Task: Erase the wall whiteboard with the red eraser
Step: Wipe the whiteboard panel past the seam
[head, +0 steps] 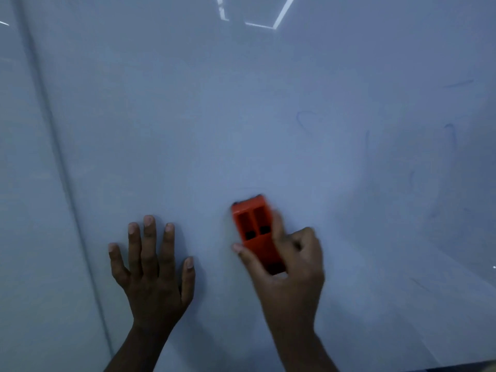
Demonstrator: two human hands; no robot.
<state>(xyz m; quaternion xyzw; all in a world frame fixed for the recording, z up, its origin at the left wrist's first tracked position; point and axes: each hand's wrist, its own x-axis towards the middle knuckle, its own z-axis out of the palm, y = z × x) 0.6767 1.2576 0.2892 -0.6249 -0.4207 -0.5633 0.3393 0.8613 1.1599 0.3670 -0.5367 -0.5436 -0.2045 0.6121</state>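
The whiteboard (241,116) fills almost the whole head view, and its pale surface is seen at a close, steep angle. The red eraser (256,232) is held against the board in the lower middle of it, well clear of the left edge and nearer the bottom edge than the top. It is gripped by the right hand (288,267), whose thumb is laid along the eraser's left side while the fingers are curled over its right side; the lower end of the eraser is covered by the palm. The eraser is tilted slightly, its upper end leaning to the left, and two recessed slots are shown on its back. The right hand and eraser are blurred, so the exact line of contact with the board cannot be made out.

The left hand (153,269) is pressed flat on the board just beside the eraser, on its left, with the fingers spread wide and nothing held. It is placed between the eraser and the board's left frame strip (53,146).

Faint blue marker traces (306,122) are left on the right half of the board, above and to the right of the eraser, and appear partly smeared. A bright reflection of ceiling lights (257,22) is seen near the top edge.
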